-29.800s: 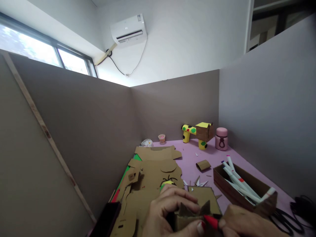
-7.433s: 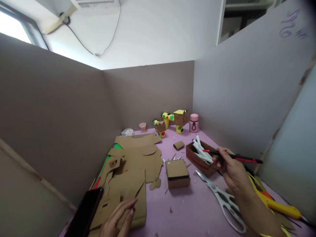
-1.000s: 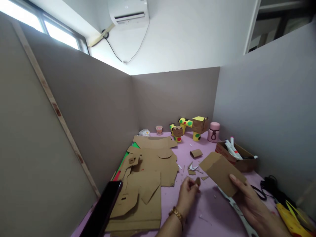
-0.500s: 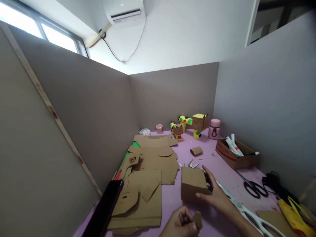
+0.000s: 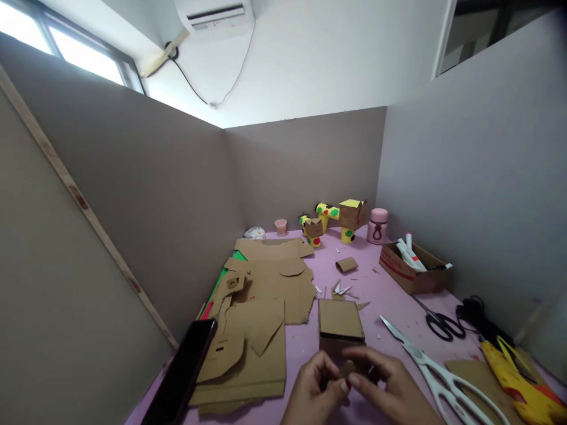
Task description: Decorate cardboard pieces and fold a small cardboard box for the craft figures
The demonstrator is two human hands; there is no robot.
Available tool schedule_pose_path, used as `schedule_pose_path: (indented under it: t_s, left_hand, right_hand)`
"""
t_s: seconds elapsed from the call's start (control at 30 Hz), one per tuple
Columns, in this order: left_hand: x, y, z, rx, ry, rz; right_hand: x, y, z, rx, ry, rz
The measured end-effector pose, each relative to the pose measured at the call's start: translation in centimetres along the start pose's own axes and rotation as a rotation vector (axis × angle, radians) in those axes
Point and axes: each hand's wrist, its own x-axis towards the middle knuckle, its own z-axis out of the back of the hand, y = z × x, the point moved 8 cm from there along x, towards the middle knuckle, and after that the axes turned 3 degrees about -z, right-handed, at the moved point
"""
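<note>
Down at six o'clock, left hand (image 5: 315, 386) and right hand (image 5: 390, 389) meeting fingertip to fingertip, both pinched narrow on a small cardboard scrap (image 5: 346, 370) — mostly hidden behind the fingers, shape hard to make out. Wrists cut off by the lower edge. Just past the hands toward twelve o'clock, a small cardboard box (image 5: 340, 323), flat top up, its near face partly covered by the fingers. At nine o'clock from the box, a pile of cut cardboard sheets (image 5: 261, 307) over something green, only a sliver showing. At eight o'clock, a dark phone (image 5: 182, 372), bottom end out of view. At three to four o'clock, white-handled scissors (image 5: 436, 369), black-handled scissors (image 5: 436, 319), a yellow tool (image 5: 514, 369) cut off by the corner. At two o'clock, a box of markers (image 5: 414, 265). Far off at twelve, yellow tube figures (image 5: 332, 218) and a pink jar (image 5: 377, 225) — details too small to read. Underneath, a pink table top (image 5: 390, 295) strewn with snippets, walled by grey partitions (image 5: 155, 200); above, a window and an air conditioner (image 5: 215, 15).
</note>
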Motion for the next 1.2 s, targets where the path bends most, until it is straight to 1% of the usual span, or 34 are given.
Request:
schedule_pose_path:
  t_s: [0.03, 0.1, 0.17, 0.23, 0.3, 0.37, 0.43, 0.5, 0.73, 0.93, 1.1, 1.2]
  left_hand:
    - [-0.2, 0.0, 0.1, 0.022, -0.015, 0.003]
    - [-0.4, 0.4, 0.6, 0.057, -0.065, 0.016]
    - [-0.6, 0.7, 1.5, 0.070, -0.116, 0.042]
    - [-0.5, 0.5, 2.3, 0.069, -0.154, 0.058]
    - [-0.3, -0.6, 3.0, 0.073, -0.195, 0.037]
    - [0.1, -2.2, 3.5, 0.097, -0.249, -0.012]
    - [0.6, -3.6, 3.9, 0.114, -0.296, -0.049]
    - [1.1, -4.2, 4.0, 0.121, -0.327, -0.060]
    - [2.4, -4.2, 4.0, 0.111, -0.341, -0.091]
    - [2.3, -4.7, 4.4, 0.189, -0.352, -0.158]
    - [2.3, -4.7, 4.0, 0.185, -0.322, -0.181]
    - [2.6, -5.0, 3.9, 0.209, -0.329, -0.216]
  right_hand:
    - [-0.2, 0.2, -0.5, 0.014, 0.021, 0.001]
    - [-0.4, 0.1, -0.5, 0.040, 0.000, -0.004]
    - [-0.2, -0.4, 0.7, 0.060, -0.071, -0.018]
    - [0.2, -0.9, 2.1, 0.070, -0.137, -0.027]
    - [0.6, -1.1, 3.2, 0.067, -0.173, -0.029]
    - [1.0, -1.0, 3.9, 0.055, -0.192, -0.034]
    - [1.3, -0.9, 4.1, 0.038, -0.204, -0.044]
    - [1.6, -1.0, 4.1, 0.022, -0.208, -0.051]
    - [2.1, -1.6, 3.9, -0.011, -0.219, -0.051]
    - [1.9, -1.2, 4.0, -0.033, -0.232, 0.009]
    - [2.0, -1.5, 4.0, -0.048, -0.251, 0.034]
    - [2.1, -1.7, 3.9, -0.047, -0.266, 0.032]
